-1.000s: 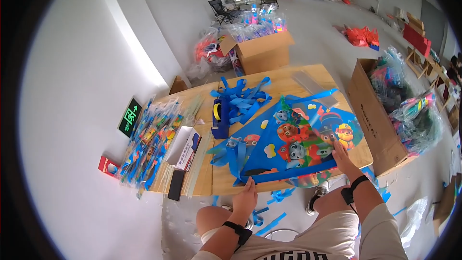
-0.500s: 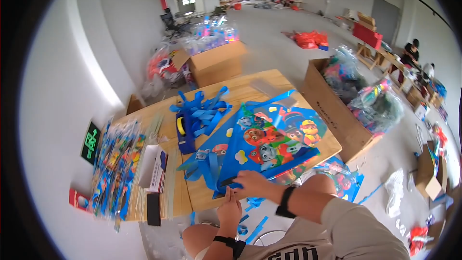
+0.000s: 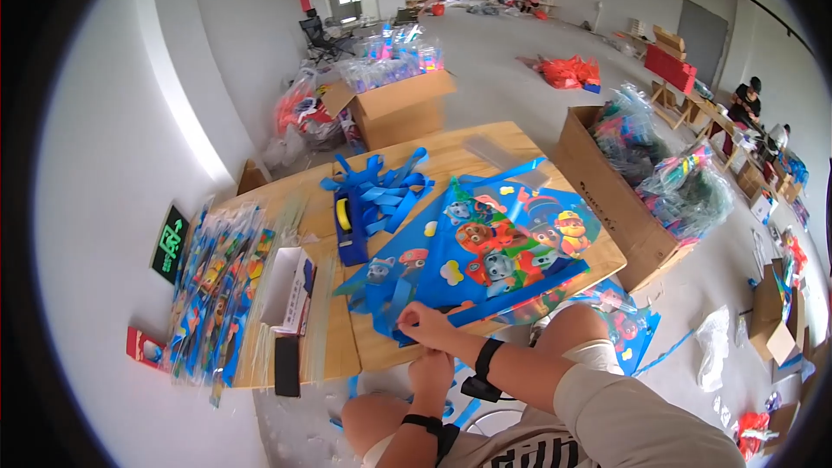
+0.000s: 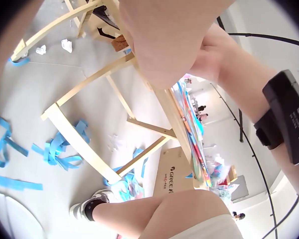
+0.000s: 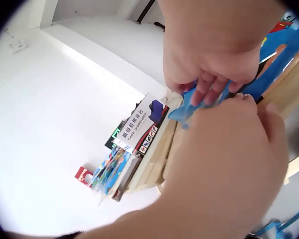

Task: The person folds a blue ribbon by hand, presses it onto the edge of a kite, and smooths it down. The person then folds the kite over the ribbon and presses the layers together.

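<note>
A blue kite-like sheet (image 3: pixel 449 272) printed with cartoon dogs lies on the wooden table (image 3: pixel 329 338). At its near left corner my right hand (image 3: pixel 426 326) bends over the edge. The right wrist view shows this right hand (image 5: pixel 214 55) with fingers curled on a blue ribbon (image 5: pixel 189 104). Just below, at the table edge, is my left hand (image 3: pixel 432 369); its fingertips are hidden behind the right in the head view. Seen from the right wrist, my left hand (image 5: pixel 234 144) is curled, with fingers pinching at the sheet's corner.
Behind the sheet are a blue tape dispenser (image 3: pixel 350 227) and a heap of blue ribbons (image 3: pixel 386 189). Packaged kites (image 3: pixel 221 282), an open white box (image 3: pixel 288 290) and a black phone (image 3: pixel 287 366) lie at left. A large carton (image 3: pixel 607 208) stands beyond the table's right edge.
My right hand has moved left from the sheet's right side to its near left corner, beside my left hand. The left hand has sunk slightly beneath it. The head view has turned right.
</note>
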{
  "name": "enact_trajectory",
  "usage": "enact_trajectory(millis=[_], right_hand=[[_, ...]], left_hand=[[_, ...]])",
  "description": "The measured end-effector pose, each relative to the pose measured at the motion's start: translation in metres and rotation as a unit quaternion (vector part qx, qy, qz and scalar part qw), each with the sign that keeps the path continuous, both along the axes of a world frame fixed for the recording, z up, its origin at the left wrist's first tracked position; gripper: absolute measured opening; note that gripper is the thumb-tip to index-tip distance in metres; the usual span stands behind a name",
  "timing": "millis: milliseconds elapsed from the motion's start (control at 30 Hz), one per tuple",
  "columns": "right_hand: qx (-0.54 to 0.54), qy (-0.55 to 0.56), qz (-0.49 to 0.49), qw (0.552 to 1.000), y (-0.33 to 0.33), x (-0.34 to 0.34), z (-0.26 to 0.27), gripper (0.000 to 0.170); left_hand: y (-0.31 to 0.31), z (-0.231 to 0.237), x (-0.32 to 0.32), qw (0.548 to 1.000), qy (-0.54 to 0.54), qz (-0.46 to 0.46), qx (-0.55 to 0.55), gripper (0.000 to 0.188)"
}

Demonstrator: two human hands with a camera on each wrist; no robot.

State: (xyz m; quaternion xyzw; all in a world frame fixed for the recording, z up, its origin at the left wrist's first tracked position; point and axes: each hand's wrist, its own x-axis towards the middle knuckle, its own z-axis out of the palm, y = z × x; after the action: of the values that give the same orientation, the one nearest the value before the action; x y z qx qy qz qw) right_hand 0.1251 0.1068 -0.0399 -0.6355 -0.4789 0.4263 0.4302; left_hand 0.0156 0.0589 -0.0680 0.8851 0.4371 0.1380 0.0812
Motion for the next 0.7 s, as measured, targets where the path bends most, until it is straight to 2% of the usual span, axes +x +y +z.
enact_trajectory(millis=[33,67,100,133,200,300,367,433,500,533,567,600,667,700], right_hand=[[-0.002,-0.025,-0.039,0.999,-0.001,-0.002,0.003,0.047],[0.000,-0.020,-0.031,0.999,-0.005,-0.005,0.015,0.047],[-0.017,-0.219,-0.034,0.975,-0.013,-0.007,0.032,0.052],[-0.030,-0.409,-0.039,0.911,-0.016,-0.008,0.042,0.057],[-0.020,-0.436,-0.024,0.900,-0.015,-0.010,0.036,0.059],[-0.005,-0.480,0.024,0.877,-0.010,-0.013,0.025,0.052],[0.024,-0.435,0.085,0.896,-0.002,-0.013,0.019,0.045],[0.038,-0.416,0.082,0.905,0.005,-0.016,0.015,0.039],[0.051,-0.399,0.078,0.912,0.015,-0.014,0.004,0.032],[0.016,-0.234,0.059,0.970,0.023,-0.011,-0.005,0.033],[-0.020,-0.062,0.039,0.997,0.026,-0.010,0.001,0.035],[-0.018,-0.064,0.040,0.997,0.025,-0.008,0.006,0.035],[-0.037,0.080,0.065,0.994,0.019,0.002,0.017,0.033],[-0.035,0.079,0.064,0.994,0.018,0.008,0.023,0.033]], left_hand=[[-0.001,-0.003,-0.002,1.000,0.005,0.010,0.002,0.026],[0.000,-0.004,-0.002,1.000,0.006,0.001,0.005,0.025],[0.000,-0.003,-0.003,1.000,0.005,-0.009,0.008,0.024],[0.000,0.001,-0.003,1.000,0.008,-0.003,0.011,0.024],[-0.001,0.009,-0.001,0.996,0.049,0.001,-0.075,0.023],[0.000,0.004,-0.002,0.996,0.037,-0.007,-0.082,0.022],[0.002,0.001,-0.005,0.995,0.053,-0.011,-0.081,0.022],[0.002,0.000,-0.006,0.994,0.070,-0.014,-0.080,0.022],[0.001,-0.003,-0.003,0.999,0.049,-0.015,-0.018,0.020],[0.001,-0.004,-0.002,0.999,0.048,-0.014,-0.017,0.020],[0.002,-0.004,-0.001,0.999,0.052,-0.009,-0.011,0.023],[0.002,-0.004,0.001,0.998,0.056,-0.004,-0.005,0.026],[0.001,-0.002,0.001,0.999,0.042,-0.002,0.004,0.032],[0.001,-0.001,0.002,1.000,0.029,-0.002,0.012,0.040]])
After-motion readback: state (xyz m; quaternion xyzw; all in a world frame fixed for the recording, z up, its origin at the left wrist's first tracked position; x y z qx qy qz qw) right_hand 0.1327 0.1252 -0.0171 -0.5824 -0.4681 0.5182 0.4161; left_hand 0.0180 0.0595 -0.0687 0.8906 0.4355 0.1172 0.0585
